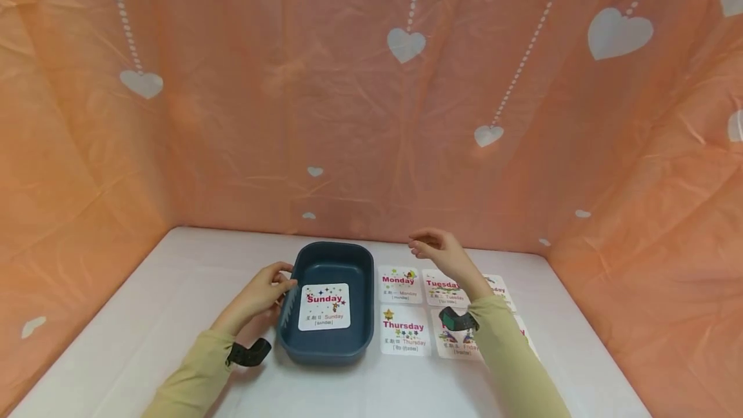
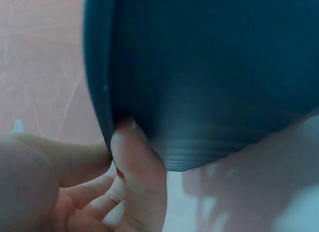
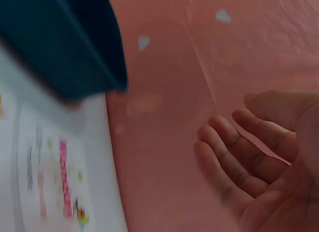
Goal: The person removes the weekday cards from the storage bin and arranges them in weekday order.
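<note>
A dark blue plastic tray stands on the white table, with a white "Sunday" card lying face up inside it. My left hand holds the tray's left side, and in the left wrist view the thumb presses against the outer wall just below the rim. Raised over the back of the table, my right hand holds nothing, its fingers loosely bent. Below it lie the "Monday" card and the "Tuesday" card, the latter partly covered by the right forearm.
A "Thursday" card and a "Friday" card form the front row right of the tray. More cards at the right end are partly hidden by the right sleeve. An orange curtain with white hearts encloses the table's back and sides.
</note>
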